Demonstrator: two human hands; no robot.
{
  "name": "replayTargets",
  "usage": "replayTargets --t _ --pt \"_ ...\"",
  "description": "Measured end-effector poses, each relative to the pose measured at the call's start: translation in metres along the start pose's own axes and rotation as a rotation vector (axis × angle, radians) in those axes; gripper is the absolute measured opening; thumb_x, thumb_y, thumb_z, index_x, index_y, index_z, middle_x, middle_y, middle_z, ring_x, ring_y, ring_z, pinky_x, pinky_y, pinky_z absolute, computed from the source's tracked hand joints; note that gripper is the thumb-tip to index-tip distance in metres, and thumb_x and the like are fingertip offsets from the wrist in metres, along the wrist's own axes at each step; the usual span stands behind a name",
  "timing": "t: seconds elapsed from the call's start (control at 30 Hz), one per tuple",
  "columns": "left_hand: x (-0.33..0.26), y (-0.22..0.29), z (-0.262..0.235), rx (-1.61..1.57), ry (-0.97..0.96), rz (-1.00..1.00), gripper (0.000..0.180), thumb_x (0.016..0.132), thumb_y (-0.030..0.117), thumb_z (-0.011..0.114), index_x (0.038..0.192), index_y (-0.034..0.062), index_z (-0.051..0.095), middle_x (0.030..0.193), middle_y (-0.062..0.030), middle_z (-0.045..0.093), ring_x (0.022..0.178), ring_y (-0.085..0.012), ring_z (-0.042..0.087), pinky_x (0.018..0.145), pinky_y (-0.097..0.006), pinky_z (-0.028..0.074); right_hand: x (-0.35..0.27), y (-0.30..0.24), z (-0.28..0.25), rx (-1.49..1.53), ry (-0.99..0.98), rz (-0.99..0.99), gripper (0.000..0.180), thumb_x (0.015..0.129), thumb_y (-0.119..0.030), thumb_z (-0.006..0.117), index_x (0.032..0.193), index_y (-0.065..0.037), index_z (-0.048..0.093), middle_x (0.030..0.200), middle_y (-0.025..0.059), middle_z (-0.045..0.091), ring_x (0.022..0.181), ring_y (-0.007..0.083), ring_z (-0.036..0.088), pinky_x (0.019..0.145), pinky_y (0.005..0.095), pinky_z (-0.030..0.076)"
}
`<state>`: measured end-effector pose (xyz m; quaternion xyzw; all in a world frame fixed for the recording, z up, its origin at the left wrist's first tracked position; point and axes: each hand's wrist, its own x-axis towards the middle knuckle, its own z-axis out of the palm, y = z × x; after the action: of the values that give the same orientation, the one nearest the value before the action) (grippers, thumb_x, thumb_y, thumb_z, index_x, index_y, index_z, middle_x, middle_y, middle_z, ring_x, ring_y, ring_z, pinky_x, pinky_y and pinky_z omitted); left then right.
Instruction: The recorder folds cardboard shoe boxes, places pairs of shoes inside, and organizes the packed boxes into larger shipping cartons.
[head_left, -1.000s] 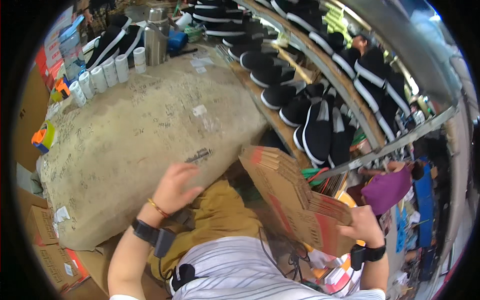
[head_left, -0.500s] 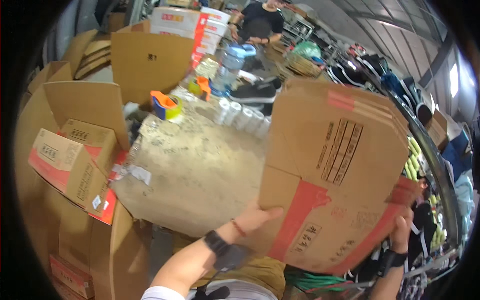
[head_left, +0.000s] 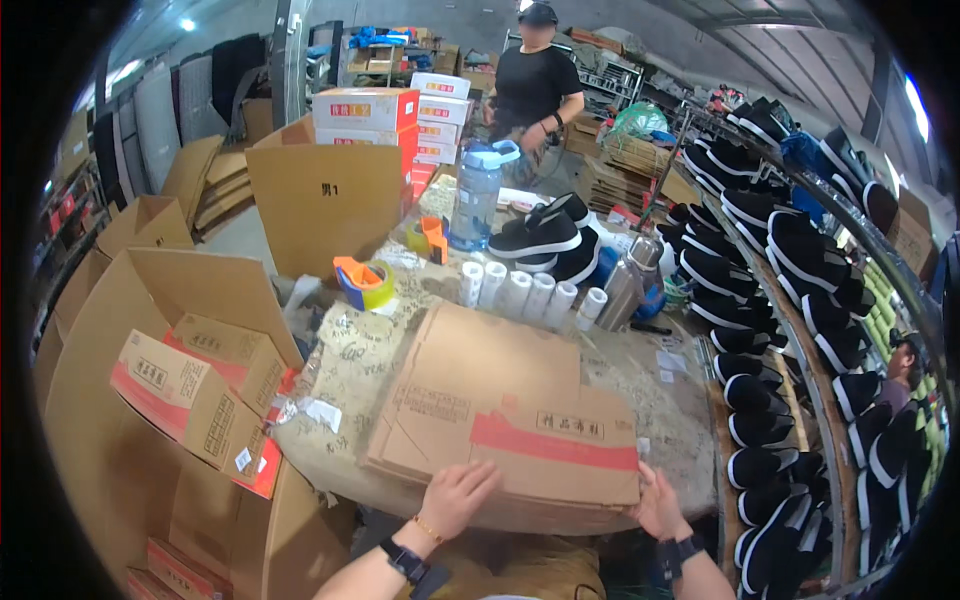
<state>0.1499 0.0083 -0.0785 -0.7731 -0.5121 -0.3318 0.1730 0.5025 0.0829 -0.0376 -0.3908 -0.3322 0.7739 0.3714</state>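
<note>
A stack of flattened cardboard cartons (head_left: pixel 525 445), brown with a red band, lies on the worktable before me. My left hand (head_left: pixel 455 500) is at its near edge, the fingers bent against the cardboard. At the right corner my right hand (head_left: pixel 660 505) grips the edge of the same stack; some of its fingers are hidden. Just beyond the stack, several white rolls (head_left: pixel 515 293) stand in a row. To the left of them sits a tape dispenser (head_left: pixel 365 284) with yellow tape, and another tape dispenser (head_left: pixel 432 240) stands farther back.
A large open carton (head_left: pixel 215 275) at the left holds smaller boxes (head_left: pixel 165 392). Shoe racks (head_left: pixel 775 330) with black shoes line the right side. Farther back are a blue water jug (head_left: pixel 477 200), black shoes (head_left: pixel 540 238) and a steel flask (head_left: pixel 628 285). Another person (head_left: pixel 535 90) stands beyond the table.
The flattened cartons have gone from being held up, tilted, at the right to lying on the table. Both hands moved with them. My view has risen, and the other person now stands more fully in sight.
</note>
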Motion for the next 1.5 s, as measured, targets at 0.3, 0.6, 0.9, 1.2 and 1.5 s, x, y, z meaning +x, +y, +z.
replayTargets --t 0.3,0.6,0.9,1.2,1.5 --pt "-0.052 -0.072 0.008 -0.175 0.330 -0.822 0.045 0.083 0.021 0.064 0.124 0.0031 0.055 0.119 -0.0136 0.060 0.115 -0.0292 0.053 0.101 -0.044 0.034 -0.012 0.096 0.008 -0.081 0.389 -0.366 0.053 0.102 -0.025 0.038 0.148 -0.005 0.022 0.147 0.0056 0.034 0.133 0.0186 0.034 0.107 0.0331 0.028" --pt "-0.023 -0.064 0.043 -0.910 0.668 -1.205 0.032 0.098 0.031 0.050 0.104 0.0004 0.058 0.097 -0.0040 0.059 0.092 -0.0127 0.054 0.085 -0.028 0.042 0.069 0.058 -0.009 -0.335 0.723 -0.767 0.027 0.100 -0.018 0.043 0.117 0.002 0.051 0.129 0.0130 0.050 0.121 0.0201 0.044 0.105 0.0343 0.031" --pt "-0.012 -0.062 0.050 -0.852 0.840 -1.175 0.049 0.101 0.035 0.036 0.122 -0.0050 0.055 0.127 -0.0154 0.054 0.117 -0.0224 0.052 0.099 -0.035 0.039 0.067 0.075 -0.024 -0.271 0.781 -0.773 0.020 0.096 -0.014 0.044 0.105 0.001 0.054 0.100 0.0076 0.052 0.100 0.0177 0.049 0.092 0.0317 0.037" --pt "-0.025 -0.065 0.044 -0.881 0.680 -1.126 0.056 0.101 0.039 0.033 0.117 -0.0092 0.057 0.109 -0.0194 0.064 0.101 -0.0254 0.062 0.093 -0.037 0.046 0.066 0.069 -0.039 -0.131 0.557 -0.710 0.046 0.099 -0.018 0.034 0.137 0.008 0.040 0.141 0.0162 0.043 0.128 0.0230 0.043 0.106 0.0334 0.033" --pt "-0.025 -0.062 0.048 -0.553 0.633 -0.983 0.039 0.097 0.027 0.043 0.107 -0.0052 0.063 0.114 -0.0156 0.062 0.104 -0.0251 0.059 0.093 -0.036 0.045 0.056 0.053 -0.034 -0.188 0.559 -0.565 0.041 0.098 -0.015 0.039 0.130 0.008 0.047 0.131 0.0146 0.051 0.123 0.0216 0.047 0.104 0.0331 0.034"
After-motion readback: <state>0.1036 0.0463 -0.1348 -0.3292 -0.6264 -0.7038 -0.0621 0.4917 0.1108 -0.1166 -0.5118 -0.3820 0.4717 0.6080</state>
